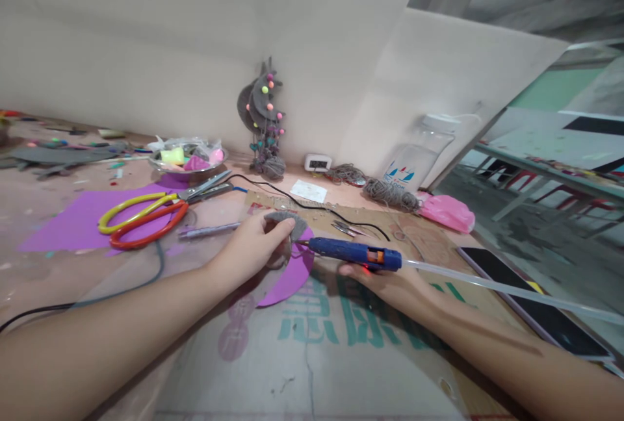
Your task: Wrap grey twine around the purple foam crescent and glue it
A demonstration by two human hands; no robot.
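Between the thumb and fingers of my left hand (253, 245) is a purple crescent cutout (290, 281), its upper end covered with grey yarn. My right hand (375, 278) grips a blue hot glue gun (344, 252), with a red light glowing on its underside. The nozzle points left and meets the crescent near the edge of the grey part; whether it touches cannot be made out. A long clear glue stick (478, 288) runs out of the gun's back end to the right. Beneath both hands lies a printed cardboard sheet (244, 369).
Scissors (146, 216) with yellow and red handles rest on purple sheet (63, 219) at left. Behind stand a bowl (188, 164), a beaded grey crescent ornament (263, 112), a small timer (318, 162) and a bottle (414, 154). Grey yarn (390, 193) and a phone (536, 304) are at right.
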